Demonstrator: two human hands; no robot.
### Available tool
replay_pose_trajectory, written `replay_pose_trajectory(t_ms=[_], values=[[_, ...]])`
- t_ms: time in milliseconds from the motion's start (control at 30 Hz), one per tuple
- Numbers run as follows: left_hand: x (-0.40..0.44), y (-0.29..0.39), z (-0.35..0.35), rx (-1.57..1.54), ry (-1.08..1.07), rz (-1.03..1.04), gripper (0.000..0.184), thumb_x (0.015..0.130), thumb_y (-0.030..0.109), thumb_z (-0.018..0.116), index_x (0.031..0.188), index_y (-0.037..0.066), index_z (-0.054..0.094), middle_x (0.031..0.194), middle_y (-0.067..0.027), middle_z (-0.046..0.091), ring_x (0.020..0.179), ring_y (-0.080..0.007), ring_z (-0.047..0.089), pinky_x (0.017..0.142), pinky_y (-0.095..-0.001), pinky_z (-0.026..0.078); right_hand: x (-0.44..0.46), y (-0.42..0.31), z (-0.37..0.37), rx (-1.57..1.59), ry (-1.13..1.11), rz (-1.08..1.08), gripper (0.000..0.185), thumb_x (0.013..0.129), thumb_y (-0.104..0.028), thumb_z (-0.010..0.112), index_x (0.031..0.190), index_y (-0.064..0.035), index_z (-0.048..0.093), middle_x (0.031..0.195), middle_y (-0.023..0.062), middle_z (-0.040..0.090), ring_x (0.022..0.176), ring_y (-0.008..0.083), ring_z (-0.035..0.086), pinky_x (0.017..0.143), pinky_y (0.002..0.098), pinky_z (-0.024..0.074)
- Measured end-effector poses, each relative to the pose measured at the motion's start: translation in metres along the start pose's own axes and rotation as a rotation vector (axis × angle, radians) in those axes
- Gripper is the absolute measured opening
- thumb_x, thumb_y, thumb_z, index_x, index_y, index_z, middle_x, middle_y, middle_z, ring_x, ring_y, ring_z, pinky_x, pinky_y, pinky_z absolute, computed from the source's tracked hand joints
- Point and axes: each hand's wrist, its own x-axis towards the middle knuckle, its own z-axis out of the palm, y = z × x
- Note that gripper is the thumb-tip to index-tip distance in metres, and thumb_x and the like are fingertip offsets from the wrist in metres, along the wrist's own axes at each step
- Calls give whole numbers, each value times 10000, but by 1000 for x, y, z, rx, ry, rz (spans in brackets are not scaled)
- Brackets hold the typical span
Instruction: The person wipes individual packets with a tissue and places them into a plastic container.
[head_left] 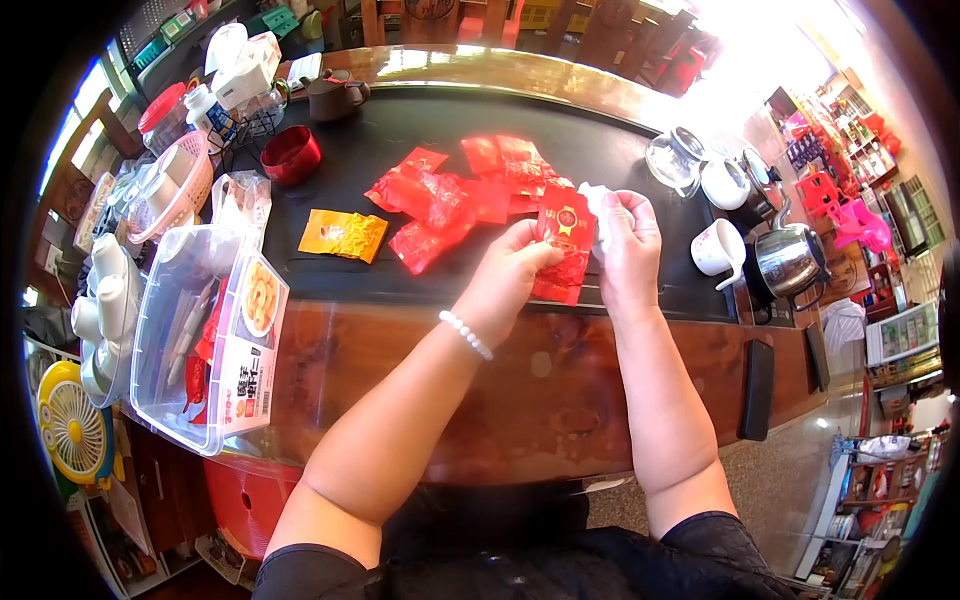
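Observation:
A red foil packet with gold print (567, 228) is pinched in my left hand (512, 272), whose wrist wears a white bead bracelet. My right hand (628, 240) is closed on a crumpled white tissue (597, 205) beside the packet's right edge; whether it also touches the packet I cannot tell. Behind my hands, several red packets (440, 200) lie in a loose pile on the black tray (400, 125). To their left rests one orange-yellow packet (342, 235). A clear plastic box (180, 330) with red packets inside stands at the table's left.
A dark red bowl (291, 156) and a brown teapot (336, 97) stand at the back left. On the right are a glass pot (675, 160), a white cup (716, 248) and a steel kettle (788, 262). A black phone (757, 390) lies near the right edge.

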Motion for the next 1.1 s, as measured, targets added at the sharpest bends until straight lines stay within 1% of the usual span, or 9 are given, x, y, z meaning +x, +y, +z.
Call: replay_pose_trajectory(t_ms=[167, 333, 467, 600, 733, 833, 933, 1033, 1100], values=[[1, -3, -1, 11, 65, 25, 199, 919, 122, 600, 1108, 59, 609, 1014, -24, 660, 883, -103, 631, 745, -278, 520, 4, -6, 0, 334, -94, 164, 155, 935, -104, 614, 1066, -52, 551, 1007, 67, 646, 907, 147, 633, 755, 273, 523], [-1, -1, 2, 64, 143, 44, 192, 915, 132, 613, 1092, 59, 613, 967, -12, 665, 825, -74, 619, 690, -249, 504, -1, -5, 0, 283, -218, 143, 112, 929, -59, 602, 1035, -34, 574, 1011, 87, 654, 905, 159, 642, 773, 280, 527], [2, -4, 0, 81, 178, 126, 273, 896, 96, 603, 1144, -17, 592, 1031, -55, 660, 887, -85, 612, 773, -249, 492, 0, -8, -2, 330, -164, 104, 92, 914, -54, 624, 999, -32, 594, 967, 73, 661, 875, 133, 640, 753, 252, 518], [-1, -3, 3, 179, 171, 141, 252, 885, 76, 606, 1118, -20, 600, 989, -46, 664, 838, -74, 606, 732, -243, 494, -2, -3, -2, -10, -289, 113, 69, 911, -41, 631, 976, -41, 607, 947, 70, 664, 842, 114, 636, 750, 253, 509], [-2, -3, 5, 265, 124, 116, 207, 876, 56, 604, 1068, -19, 610, 931, -35, 665, 787, -67, 596, 694, -241, 492, -6, -3, 5, -76, -193, 43, 81, 882, -11, 660, 933, -36, 601, 894, 48, 657, 809, 104, 638, 705, 229, 513], [-2, -4, 4, 268, 74, 109, 224, 899, 161, 655, 1094, 57, 618, 885, 17, 642, 702, -35, 565, 569, -209, 464, -7, -2, 6, -50, -149, -6, 69, 899, -25, 646, 937, -37, 590, 915, 62, 657, 818, 121, 641, 720, 244, 523], [-3, -2, 4, 269, 100, 68, 154, 864, 57, 602, 1001, -13, 614, 887, -23, 651, 749, -58, 576, 664, -239, 482, 2, 8, -3, -175, -45, -69, 68, 911, -31, 634, 950, -37, 578, 943, 76, 653, 827, 132, 644, 720, 254, 526], [-3, -2, 4, 250, 94, 87, 149, 859, 57, 602, 990, -12, 613, 874, -20, 648, 732, -55, 568, 647, -237, 477, 12, 6, -12, 59, 29, -13, 66, 919, -42, 627, 960, -32, 575, 961, 79, 651, 828, 133, 636, 731, 260, 524], [-3, -3, 4, 252, 99, 96, 142, 859, 58, 603, 981, -12, 613, 869, -18, 647, 721, -54, 564, 637, -238, 474, 11, 1, -10, 53, 38, -27, 73, 921, -62, 632, 966, -26, 588, 940, 76, 651, 812, 125, 620, 740, 253, 515]])
